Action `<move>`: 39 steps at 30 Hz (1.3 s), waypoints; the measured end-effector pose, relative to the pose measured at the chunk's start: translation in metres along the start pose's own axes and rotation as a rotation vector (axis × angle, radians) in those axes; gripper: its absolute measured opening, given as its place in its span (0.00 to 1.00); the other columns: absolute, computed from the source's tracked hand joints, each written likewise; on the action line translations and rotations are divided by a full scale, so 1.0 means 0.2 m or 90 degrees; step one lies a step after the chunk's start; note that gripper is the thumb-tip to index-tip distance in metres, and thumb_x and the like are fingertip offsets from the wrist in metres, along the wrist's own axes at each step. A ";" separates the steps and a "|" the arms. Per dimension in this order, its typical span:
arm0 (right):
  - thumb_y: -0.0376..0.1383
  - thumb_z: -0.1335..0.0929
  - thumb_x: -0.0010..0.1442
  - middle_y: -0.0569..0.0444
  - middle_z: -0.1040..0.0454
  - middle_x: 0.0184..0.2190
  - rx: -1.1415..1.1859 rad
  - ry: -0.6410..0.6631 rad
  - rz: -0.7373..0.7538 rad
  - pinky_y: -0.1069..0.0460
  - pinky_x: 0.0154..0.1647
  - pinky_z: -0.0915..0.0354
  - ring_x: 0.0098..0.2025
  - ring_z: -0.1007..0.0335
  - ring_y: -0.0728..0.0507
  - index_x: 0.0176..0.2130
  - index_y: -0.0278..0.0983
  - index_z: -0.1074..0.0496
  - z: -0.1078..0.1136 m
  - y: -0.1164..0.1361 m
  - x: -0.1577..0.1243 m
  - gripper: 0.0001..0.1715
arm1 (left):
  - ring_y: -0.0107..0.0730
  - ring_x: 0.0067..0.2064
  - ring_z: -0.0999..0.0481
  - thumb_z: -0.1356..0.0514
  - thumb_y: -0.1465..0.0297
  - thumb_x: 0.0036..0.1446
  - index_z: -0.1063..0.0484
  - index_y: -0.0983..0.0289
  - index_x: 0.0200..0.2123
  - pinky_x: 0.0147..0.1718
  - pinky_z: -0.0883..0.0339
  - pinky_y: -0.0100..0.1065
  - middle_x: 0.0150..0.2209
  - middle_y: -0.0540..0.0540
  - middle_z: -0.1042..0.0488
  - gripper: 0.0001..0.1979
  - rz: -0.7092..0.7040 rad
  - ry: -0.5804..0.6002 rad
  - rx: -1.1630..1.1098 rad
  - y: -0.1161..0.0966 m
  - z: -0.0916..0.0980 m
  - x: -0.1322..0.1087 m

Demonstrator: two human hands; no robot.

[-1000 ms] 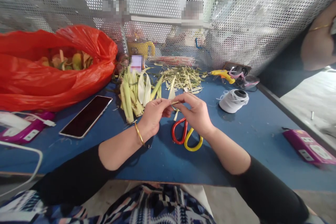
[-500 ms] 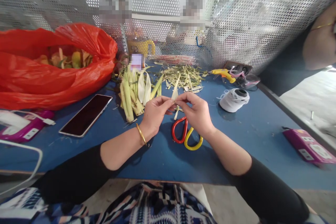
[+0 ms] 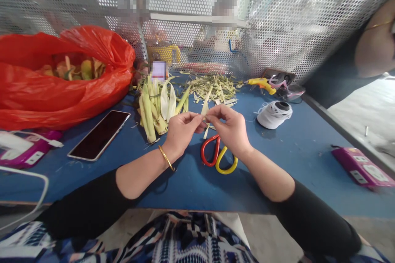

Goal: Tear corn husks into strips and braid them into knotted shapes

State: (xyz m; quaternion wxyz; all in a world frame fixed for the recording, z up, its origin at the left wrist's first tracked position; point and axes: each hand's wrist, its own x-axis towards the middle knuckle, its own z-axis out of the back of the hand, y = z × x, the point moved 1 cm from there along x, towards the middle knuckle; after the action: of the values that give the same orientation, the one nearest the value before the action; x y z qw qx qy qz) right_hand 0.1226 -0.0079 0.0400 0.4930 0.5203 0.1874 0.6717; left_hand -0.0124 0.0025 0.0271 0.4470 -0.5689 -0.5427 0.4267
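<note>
A pale strip of corn husk stands up between my two hands, pinched near its lower end. My left hand, with a gold bangle at the wrist, is closed on it with thumb and fingertips. My right hand pinches the same spot from the other side, and the fingertips of both hands nearly meet. Just below lie scissors with one red and one yellow handle, their blades partly hidden by my right hand. Beyond my left hand is a bundle of corn husks.
Shredded husk is heaped at the back. A red plastic bag and a phone are left. To the right are a white thread spool, a yellow glue gun and a purple power strip. Another person's arm shows far right.
Both hands keep their pinch on the husk strip, with only slight finger movement. The whole view has shifted a little.
</note>
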 end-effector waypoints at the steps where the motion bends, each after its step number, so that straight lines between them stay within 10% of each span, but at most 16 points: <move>1: 0.31 0.33 0.56 0.59 0.27 0.24 0.004 0.008 0.008 0.53 0.34 0.35 0.29 0.33 0.49 0.27 0.38 0.30 0.00 0.00 0.00 0.05 | 0.25 0.21 0.29 0.31 0.66 0.45 0.24 0.64 0.22 0.27 0.33 0.29 0.20 0.51 0.25 0.09 0.011 -0.001 -0.006 0.00 0.00 0.00; 11: 0.30 0.33 0.59 0.56 0.25 0.29 -0.069 0.055 0.162 0.52 0.37 0.35 0.34 0.30 0.47 0.31 0.39 0.27 0.02 -0.02 0.01 0.06 | 0.24 0.23 0.29 0.34 0.70 0.42 0.26 0.66 0.21 0.23 0.36 0.26 0.21 0.51 0.26 0.06 0.136 0.031 -0.132 -0.01 0.01 0.01; 27: 0.30 0.33 0.56 0.57 0.26 0.27 -0.038 0.017 0.047 0.53 0.35 0.36 0.30 0.32 0.48 0.29 0.38 0.29 0.01 0.00 0.00 0.05 | 0.27 0.27 0.27 0.33 0.67 0.40 0.24 0.64 0.23 0.25 0.32 0.28 0.22 0.50 0.25 0.07 0.038 0.026 -0.097 0.01 0.00 0.00; 39: 0.29 0.32 0.58 0.56 0.25 0.29 -0.037 0.056 0.140 0.52 0.37 0.34 0.33 0.30 0.47 0.32 0.39 0.26 0.01 -0.02 0.01 0.06 | 0.24 0.23 0.30 0.32 0.66 0.39 0.26 0.65 0.21 0.23 0.36 0.26 0.20 0.51 0.26 0.09 0.089 0.008 -0.105 0.00 0.00 0.01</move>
State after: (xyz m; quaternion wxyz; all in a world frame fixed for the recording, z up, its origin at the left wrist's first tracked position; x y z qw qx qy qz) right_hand 0.1267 -0.0048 0.0393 0.4225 0.4936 0.1311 0.7488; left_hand -0.0130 0.0043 0.0260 0.3709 -0.6429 -0.5324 0.4070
